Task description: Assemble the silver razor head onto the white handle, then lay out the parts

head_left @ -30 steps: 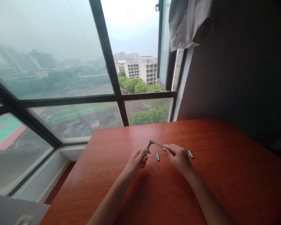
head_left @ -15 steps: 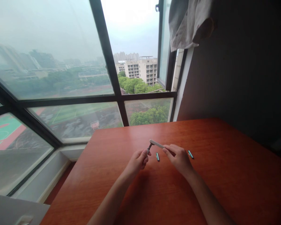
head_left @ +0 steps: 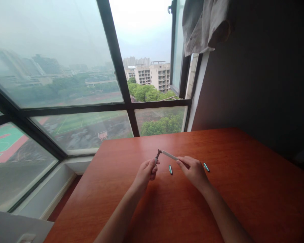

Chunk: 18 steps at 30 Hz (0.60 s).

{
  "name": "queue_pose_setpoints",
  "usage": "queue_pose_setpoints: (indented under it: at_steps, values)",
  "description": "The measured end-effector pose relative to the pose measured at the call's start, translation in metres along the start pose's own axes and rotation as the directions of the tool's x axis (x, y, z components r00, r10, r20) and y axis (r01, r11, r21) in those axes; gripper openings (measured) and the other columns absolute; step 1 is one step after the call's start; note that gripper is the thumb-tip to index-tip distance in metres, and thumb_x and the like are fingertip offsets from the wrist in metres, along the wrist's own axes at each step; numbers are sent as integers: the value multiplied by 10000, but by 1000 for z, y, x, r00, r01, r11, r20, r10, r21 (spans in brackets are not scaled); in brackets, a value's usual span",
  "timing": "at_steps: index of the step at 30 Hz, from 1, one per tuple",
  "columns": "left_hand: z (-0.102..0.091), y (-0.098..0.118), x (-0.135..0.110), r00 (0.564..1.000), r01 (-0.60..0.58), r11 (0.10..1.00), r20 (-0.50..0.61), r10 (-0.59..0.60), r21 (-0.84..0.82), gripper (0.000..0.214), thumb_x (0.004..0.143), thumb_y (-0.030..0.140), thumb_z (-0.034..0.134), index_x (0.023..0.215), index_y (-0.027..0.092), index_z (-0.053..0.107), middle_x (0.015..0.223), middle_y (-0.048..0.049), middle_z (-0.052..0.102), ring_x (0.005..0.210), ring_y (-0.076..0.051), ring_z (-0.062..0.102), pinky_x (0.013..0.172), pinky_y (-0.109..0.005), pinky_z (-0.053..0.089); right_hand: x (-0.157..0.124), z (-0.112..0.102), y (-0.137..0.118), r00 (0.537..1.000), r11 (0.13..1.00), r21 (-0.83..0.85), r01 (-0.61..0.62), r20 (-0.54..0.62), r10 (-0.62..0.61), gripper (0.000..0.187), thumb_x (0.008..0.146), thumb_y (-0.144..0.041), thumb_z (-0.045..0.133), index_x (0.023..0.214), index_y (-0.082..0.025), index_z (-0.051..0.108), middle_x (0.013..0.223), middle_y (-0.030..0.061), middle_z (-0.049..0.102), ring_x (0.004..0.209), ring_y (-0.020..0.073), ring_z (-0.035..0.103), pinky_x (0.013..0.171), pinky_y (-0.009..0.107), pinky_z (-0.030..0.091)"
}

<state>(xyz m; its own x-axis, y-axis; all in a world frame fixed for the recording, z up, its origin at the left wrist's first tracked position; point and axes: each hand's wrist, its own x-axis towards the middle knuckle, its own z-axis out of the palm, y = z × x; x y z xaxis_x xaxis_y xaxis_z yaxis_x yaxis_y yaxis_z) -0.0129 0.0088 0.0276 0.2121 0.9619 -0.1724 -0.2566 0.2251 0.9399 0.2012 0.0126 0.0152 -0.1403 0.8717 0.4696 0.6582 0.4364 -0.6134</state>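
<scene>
My left hand (head_left: 147, 171) is closed around a razor handle (head_left: 157, 156), whose dark forked head points up and away from me. My right hand (head_left: 194, 169) pinches a slim light-grey stick (head_left: 170, 155) with a rounded tip; its exact kind I cannot make out. The stick's tip is close beside the razor handle's head, and I cannot tell whether they touch. Between my hands a teal-and-black razor cartridge (head_left: 170, 169) lies on the table. A second razor cartridge (head_left: 206, 167) lies just right of my right hand.
The reddish-brown wooden table (head_left: 111, 189) reaches to a large window with dark frames (head_left: 126, 101). One window pane (head_left: 177, 50) stands open. Grey cloth (head_left: 205, 27) hangs at the upper right beside a dark wall (head_left: 255, 67).
My left hand has shifted slightly left with the razor handle, bringing its head out from behind the stick's tip. My right hand and both cartridges have stayed in place.
</scene>
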Motion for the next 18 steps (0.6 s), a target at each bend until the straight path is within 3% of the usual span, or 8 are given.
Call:
queue_pose_setpoints:
  at_steps: [10,18]
  values:
    - [5,-2,-2,998,30,988,56,-39,151,412,767,546,558,805,136,544,500,88,362,371,-32,260,378,-178,168,-1,0,-1,1000,1000,8,11,11,-11,246,908,-326,491,909,-192,698,736,48,654,655,173,576,625,261,403]
    - [4,-3,1,1000,-2,996,8,1,94,402,761,534,572,810,137,536,500,96,344,372,-28,245,382,-174,151,0,1,1,1000,1000,22,5,-3,-5,248,903,-330,495,882,-195,703,718,44,655,638,167,580,608,256,408]
